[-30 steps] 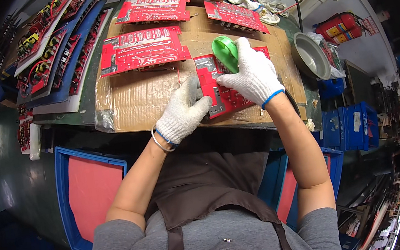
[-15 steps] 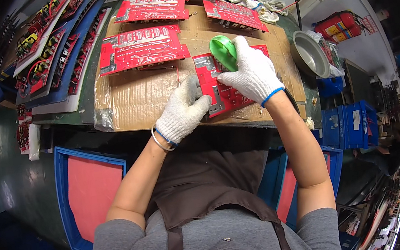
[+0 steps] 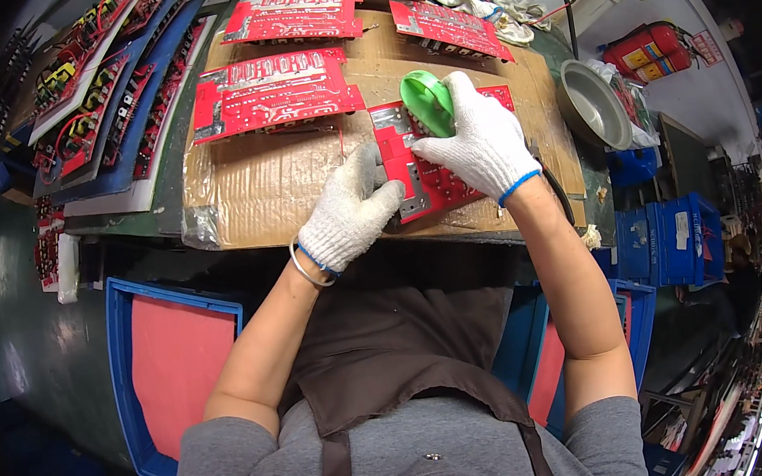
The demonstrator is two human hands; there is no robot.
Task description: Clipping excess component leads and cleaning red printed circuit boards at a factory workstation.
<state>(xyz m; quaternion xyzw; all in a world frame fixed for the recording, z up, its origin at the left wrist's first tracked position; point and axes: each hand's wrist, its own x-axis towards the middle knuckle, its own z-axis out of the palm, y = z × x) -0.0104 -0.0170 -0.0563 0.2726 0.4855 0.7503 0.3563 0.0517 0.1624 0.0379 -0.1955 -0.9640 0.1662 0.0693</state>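
Both my hands wear white knit gloves with blue cuffs. My right hand [image 3: 484, 144] is closed around a green plastic scrub brush [image 3: 425, 99] with a looped handle, whose underside is hidden. The brush is over a red circuit board [image 3: 418, 191] lying at the middle of the cardboard, solder side up; my right hand and the brush cover much of it. At the board's left edge, my left hand [image 3: 349, 209] grips with thumb and fingers on either side of the corner, fingertips partly hidden.
More red boards [image 3: 278, 94] lie on the cardboard [image 3: 270, 185] toward the back. A metal bowl [image 3: 595, 102] stands at the right, near cloth gloves [image 3: 506, 13]. Boards with components [image 3: 99, 111] stack at the left. Blue crates [image 3: 175, 306] sit below the table edge.
Almost nothing differs; both hands, the brush and the board keep their places, and the whole view has shifted very slightly.
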